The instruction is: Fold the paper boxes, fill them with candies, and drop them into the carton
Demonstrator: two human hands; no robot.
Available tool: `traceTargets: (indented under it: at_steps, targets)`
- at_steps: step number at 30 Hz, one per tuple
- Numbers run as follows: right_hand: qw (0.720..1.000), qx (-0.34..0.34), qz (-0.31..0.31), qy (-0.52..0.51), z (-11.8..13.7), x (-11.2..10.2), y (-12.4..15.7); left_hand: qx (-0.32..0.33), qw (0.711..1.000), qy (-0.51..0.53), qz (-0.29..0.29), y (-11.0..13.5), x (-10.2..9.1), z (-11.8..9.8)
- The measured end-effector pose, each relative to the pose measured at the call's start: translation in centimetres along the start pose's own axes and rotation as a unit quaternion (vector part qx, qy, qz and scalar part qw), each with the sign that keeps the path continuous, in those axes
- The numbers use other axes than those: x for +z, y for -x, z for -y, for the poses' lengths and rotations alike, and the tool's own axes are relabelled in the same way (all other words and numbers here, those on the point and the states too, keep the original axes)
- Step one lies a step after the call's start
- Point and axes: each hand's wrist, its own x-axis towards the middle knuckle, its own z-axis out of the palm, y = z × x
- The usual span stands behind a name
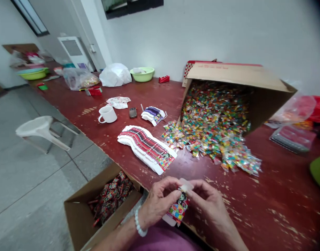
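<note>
My left hand [158, 202] and my right hand [211, 202] meet at the near edge of the dark red table [267, 195]. Both pinch one small colourful printed card packet [178, 208], held upright between them, its white top tab at my fingertips. A white bead bracelet [138, 223] circles my left wrist. Just beyond lies a fanned stack of the same printed cards [146, 148]. Further back, a tipped cardboard box [228, 94] spills a heap of small colourful wrapped pieces [214, 143] onto the table.
An open carton [78, 212] with finished packets sits on the floor at my left. A white mug [107, 114], a phone [132, 112], a smaller card stack [153, 115], green basins [142, 74], plastic bags and a white stool [39, 129] are around.
</note>
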Motion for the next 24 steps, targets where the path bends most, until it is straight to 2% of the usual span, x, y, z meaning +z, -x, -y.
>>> traceTargets:
  at_steps: [4, 6, 9, 15, 17, 21, 24]
  targets:
    - [0.993, -0.087, -0.022, 0.075, 0.2, 0.5, 0.3, -0.059, 0.99, 0.125, -0.02, 0.0, 0.2, 0.1]
    - [0.989, -0.118, -0.028, 0.085, 0.1, 0.7, 0.4, -0.11, 0.979, 0.172, 0.028, 0.0, 0.4, 0.1]
    - [0.988, -0.125, -0.019, 0.09, 0.2, 0.8, 0.3, -0.158, 0.963, 0.195, 0.096, 0.1, 0.8, 0.1]
    - [0.945, -0.213, 0.05, 0.243, 1.6, 0.2, 0.5, -0.184, 0.964, 0.185, 0.051, -0.2, 1.3, 0.0]
    - [0.95, -0.195, 0.052, 0.24, 1.8, 0.3, 0.6, -0.179, 0.969, 0.165, 0.042, -0.4, 1.2, -0.1]
    - [0.976, -0.113, 0.02, 0.187, 1.6, 0.9, 0.4, -0.166, 0.979, 0.107, 0.05, -0.6, 1.0, 0.0]
    - [0.989, -0.059, 0.036, 0.134, 1.4, 1.0, 0.1, -0.153, 0.984, 0.073, 0.057, -0.6, 0.9, 0.2]
